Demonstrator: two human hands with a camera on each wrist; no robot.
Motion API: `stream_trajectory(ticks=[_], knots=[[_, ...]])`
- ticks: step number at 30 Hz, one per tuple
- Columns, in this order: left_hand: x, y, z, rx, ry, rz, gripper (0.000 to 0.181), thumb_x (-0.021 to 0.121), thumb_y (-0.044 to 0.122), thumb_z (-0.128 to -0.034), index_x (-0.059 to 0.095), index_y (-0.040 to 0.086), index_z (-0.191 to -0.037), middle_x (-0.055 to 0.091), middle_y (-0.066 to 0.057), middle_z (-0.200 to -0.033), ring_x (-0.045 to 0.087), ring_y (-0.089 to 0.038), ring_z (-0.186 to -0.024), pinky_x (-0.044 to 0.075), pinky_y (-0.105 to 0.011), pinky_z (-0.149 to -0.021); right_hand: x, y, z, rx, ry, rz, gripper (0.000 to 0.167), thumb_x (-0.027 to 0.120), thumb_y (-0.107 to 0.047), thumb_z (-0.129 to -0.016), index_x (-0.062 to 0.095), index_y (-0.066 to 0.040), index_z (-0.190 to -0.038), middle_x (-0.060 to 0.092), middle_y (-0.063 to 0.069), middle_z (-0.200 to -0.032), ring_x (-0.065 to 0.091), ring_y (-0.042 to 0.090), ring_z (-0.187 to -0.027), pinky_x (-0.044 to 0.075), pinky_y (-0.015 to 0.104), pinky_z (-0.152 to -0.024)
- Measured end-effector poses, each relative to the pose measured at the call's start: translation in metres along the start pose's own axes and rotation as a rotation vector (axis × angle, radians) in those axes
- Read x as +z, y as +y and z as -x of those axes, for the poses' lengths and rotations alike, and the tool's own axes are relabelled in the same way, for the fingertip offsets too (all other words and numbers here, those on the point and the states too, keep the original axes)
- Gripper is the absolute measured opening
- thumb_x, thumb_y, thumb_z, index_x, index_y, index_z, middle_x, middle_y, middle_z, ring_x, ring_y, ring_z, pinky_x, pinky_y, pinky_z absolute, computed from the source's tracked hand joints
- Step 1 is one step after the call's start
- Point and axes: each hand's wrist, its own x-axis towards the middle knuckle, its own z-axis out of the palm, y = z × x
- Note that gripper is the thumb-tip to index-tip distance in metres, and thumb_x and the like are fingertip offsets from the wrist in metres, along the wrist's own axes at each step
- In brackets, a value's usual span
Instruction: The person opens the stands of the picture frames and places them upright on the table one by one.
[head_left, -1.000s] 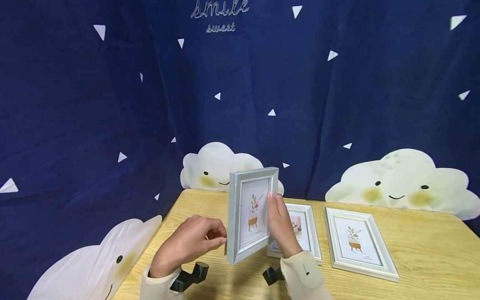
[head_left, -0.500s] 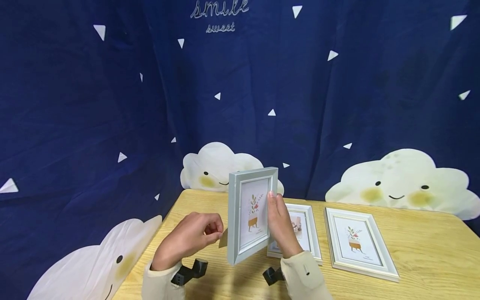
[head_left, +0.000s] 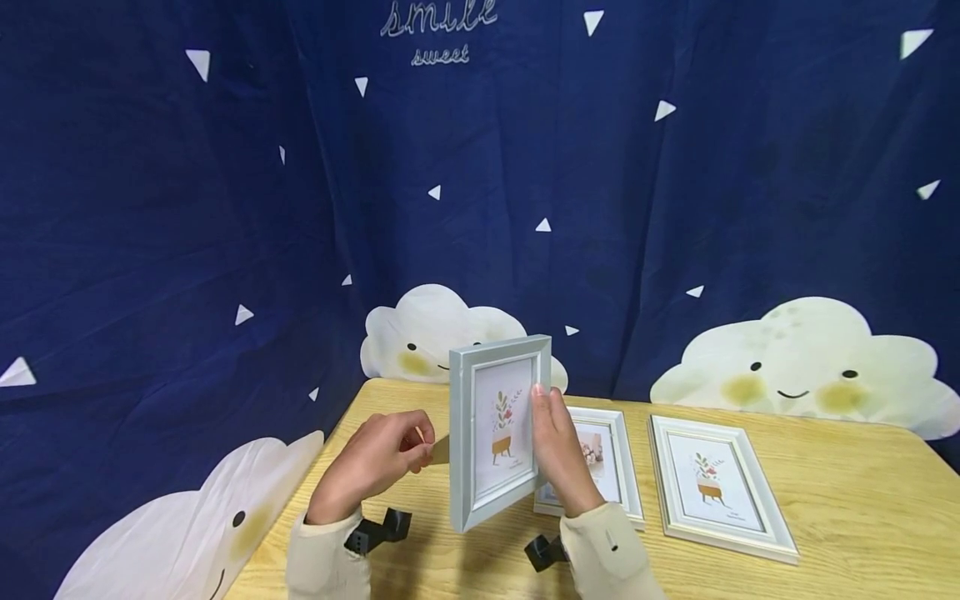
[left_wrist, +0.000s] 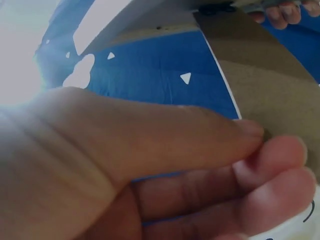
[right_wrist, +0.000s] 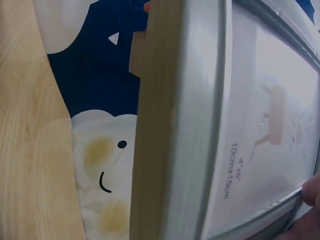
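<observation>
A grey-blue picture frame with a potted-plant print is held upright above the table, turned partly to the right. My right hand grips its right side, the thumb on the front; its other fingertips show behind the frame in the left wrist view. From the back juts a brown easel stand, of which only a small piece shows past the frame's left edge in the head view. My left hand pinches the stand's free edge between thumb and fingertips.
Two more frames lie face up on the wooden table: a white frame partly behind my right hand, and a white frame farther right. A dark blue curtain with clouds hangs behind and at the left.
My left hand has drawn the stand out to the left, away from the frame's back. The frame has shifted slightly left, still in my right hand.
</observation>
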Motion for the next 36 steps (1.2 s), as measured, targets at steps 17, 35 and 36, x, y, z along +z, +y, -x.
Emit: stream_trajectory(ticks=[17,35,36], knots=[[0.002,-0.008,-0.005,-0.106,0.045,0.106,0.003,0.066,0.01,-0.09,0.066,0.008,-0.088,0.067,0.007,-0.067,0.061,-0.004,-0.06,0.05,-0.026,-0.055,0.0,0.0,0.0,-0.023,0.005,-0.018,0.044,0.027,-0.045,-0.104,0.045,-0.007,-0.114,0.051,0.013,-0.099,0.05,0.024,-0.095,0.039,0.038,-0.085],[-0.006,0.029,0.002,0.037,0.476,0.185,0.03,0.066,0.031,-0.0919,0.065,0.014,-0.116,0.07,0.006,-0.09,0.066,-0.005,-0.075,0.052,-0.025,-0.059,0.004,0.002,0.003,-0.061,-0.011,0.006,0.037,0.031,-0.039,-0.105,0.047,-0.007,-0.113,0.052,0.011,-0.094,0.051,0.022,-0.087,0.04,0.037,-0.08],[-0.005,0.031,0.002,0.039,0.491,0.191,0.033,0.068,0.031,-0.0902,0.065,0.014,-0.117,0.069,0.005,-0.091,0.066,-0.005,-0.076,0.052,-0.025,-0.059,0.005,0.002,0.003,-0.064,-0.011,0.007,0.037,0.031,-0.039,-0.105,0.047,-0.006,-0.113,0.052,0.011,-0.094,0.051,0.022,-0.087,0.04,0.037,-0.08]])
